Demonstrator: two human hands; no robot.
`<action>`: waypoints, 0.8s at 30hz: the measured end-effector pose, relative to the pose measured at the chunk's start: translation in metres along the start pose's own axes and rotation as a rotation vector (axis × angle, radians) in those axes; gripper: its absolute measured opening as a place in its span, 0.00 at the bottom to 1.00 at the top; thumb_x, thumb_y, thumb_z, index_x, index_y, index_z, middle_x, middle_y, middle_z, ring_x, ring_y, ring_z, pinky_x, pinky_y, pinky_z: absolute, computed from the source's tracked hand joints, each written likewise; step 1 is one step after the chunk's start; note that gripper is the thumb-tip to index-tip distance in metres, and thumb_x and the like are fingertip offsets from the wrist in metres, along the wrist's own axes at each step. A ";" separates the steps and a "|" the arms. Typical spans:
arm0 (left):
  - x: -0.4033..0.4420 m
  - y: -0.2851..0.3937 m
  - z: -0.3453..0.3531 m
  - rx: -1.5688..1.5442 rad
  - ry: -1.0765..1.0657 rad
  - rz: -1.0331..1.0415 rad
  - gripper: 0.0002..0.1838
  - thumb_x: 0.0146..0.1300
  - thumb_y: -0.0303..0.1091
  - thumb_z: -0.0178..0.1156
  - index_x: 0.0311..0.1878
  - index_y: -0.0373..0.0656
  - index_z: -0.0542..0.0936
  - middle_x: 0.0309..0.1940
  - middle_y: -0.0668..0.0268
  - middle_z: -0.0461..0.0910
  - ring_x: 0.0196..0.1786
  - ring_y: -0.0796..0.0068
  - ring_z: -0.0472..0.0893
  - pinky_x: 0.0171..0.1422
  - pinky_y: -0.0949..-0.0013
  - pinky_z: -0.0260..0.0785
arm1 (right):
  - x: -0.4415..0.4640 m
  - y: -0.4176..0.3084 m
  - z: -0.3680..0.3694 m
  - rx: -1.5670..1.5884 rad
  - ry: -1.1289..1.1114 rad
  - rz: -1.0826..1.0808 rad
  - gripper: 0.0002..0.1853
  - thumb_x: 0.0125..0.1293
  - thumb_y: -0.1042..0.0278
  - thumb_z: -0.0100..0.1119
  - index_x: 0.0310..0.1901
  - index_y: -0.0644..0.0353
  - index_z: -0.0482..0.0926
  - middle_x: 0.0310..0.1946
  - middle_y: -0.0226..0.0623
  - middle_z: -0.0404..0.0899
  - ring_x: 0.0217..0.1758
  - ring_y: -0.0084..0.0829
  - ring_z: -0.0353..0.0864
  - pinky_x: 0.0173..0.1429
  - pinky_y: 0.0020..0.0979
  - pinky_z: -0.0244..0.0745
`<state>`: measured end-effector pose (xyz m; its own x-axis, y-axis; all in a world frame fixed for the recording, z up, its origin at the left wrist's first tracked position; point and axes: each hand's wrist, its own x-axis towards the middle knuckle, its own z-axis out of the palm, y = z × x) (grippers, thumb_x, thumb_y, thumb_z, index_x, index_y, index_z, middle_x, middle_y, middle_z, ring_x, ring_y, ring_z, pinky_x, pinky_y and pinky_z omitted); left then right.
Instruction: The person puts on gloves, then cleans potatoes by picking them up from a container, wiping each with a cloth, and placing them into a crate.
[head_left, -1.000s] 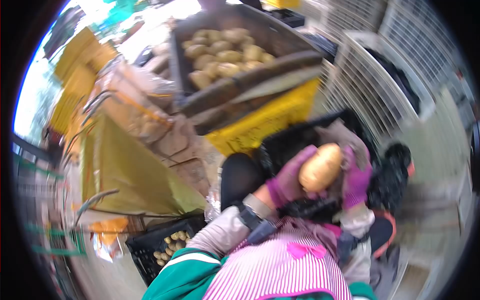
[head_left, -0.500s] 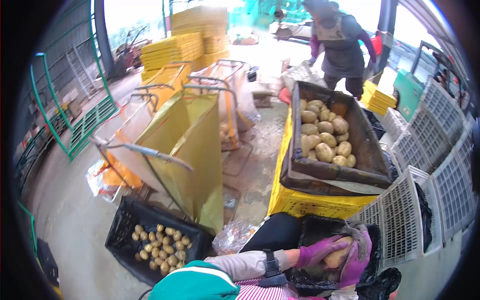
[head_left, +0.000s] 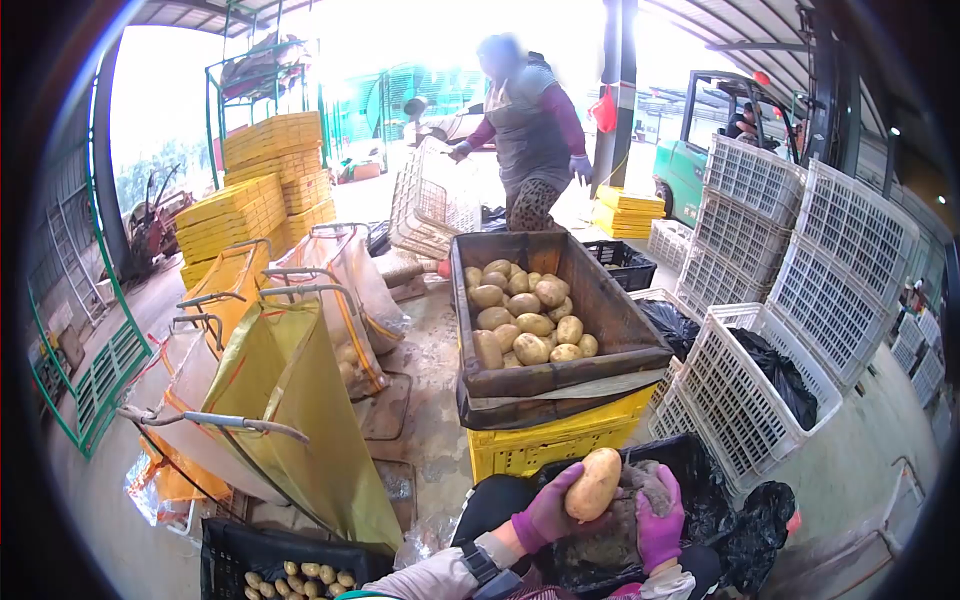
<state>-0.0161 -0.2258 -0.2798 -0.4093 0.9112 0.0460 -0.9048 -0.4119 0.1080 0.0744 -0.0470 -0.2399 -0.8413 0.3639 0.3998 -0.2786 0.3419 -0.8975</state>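
My left hand [head_left: 543,515], in a purple glove, is closed around a large tan potato [head_left: 595,484] held up near the front. Just right of it, my right hand [head_left: 660,532] is apart from the potato, its fingers spread. A grey, dirty-looking patch shows along its palm side; I cannot tell whether this is all glove. Beneath both hands stands a black-lined crate [head_left: 590,562], its contents mostly hidden. Beyond it, many large potatoes [head_left: 533,325] fill part of a dark-lined bin [head_left: 620,352] on a yellow crate [head_left: 560,440].
Small potatoes lie in a black crate [head_left: 225,560] at lower left. Mesh sacks on metal frames [head_left: 300,400] stand left of the bin. White crates [head_left: 750,390] are stacked right. Behind the bin, a person [head_left: 525,130] grips a white crate [head_left: 430,200]. A green forklift [head_left: 680,175] stands behind.
My view has swung right and up. My hands held the potato together low over the crate; now the left holds it higher and the right has come away. The person behind now grips a tilted white crate.
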 end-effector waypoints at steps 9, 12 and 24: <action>0.006 -0.001 0.010 0.013 0.124 0.092 0.35 0.71 0.55 0.48 0.71 0.39 0.61 0.63 0.46 0.70 0.66 0.46 0.69 0.71 0.43 0.62 | -0.014 0.009 -0.009 -0.203 -0.031 0.015 0.40 0.55 0.72 0.70 0.69 0.65 0.62 0.63 0.50 0.71 0.66 0.44 0.72 0.68 0.37 0.68; 0.014 -0.008 0.020 0.252 0.227 0.237 0.35 0.71 0.56 0.48 0.70 0.39 0.61 0.62 0.46 0.71 0.67 0.45 0.67 0.74 0.43 0.57 | -0.020 0.015 -0.013 -0.185 0.017 0.004 0.39 0.55 0.71 0.70 0.68 0.65 0.63 0.63 0.52 0.71 0.66 0.46 0.72 0.67 0.37 0.69; -0.047 0.058 0.132 0.589 0.056 0.402 0.40 0.66 0.63 0.51 0.71 0.44 0.60 0.55 0.44 0.76 0.40 0.55 0.84 0.37 0.62 0.82 | -0.009 0.053 -0.050 -0.123 -0.015 0.007 0.35 0.62 0.73 0.62 0.70 0.67 0.60 0.65 0.49 0.70 0.67 0.40 0.71 0.69 0.35 0.65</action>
<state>-0.0340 -0.2928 -0.1442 -0.7173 0.6814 0.1452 -0.4756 -0.6312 0.6127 0.0908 0.0112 -0.2814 -0.8498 0.3543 0.3903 -0.2145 0.4439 -0.8700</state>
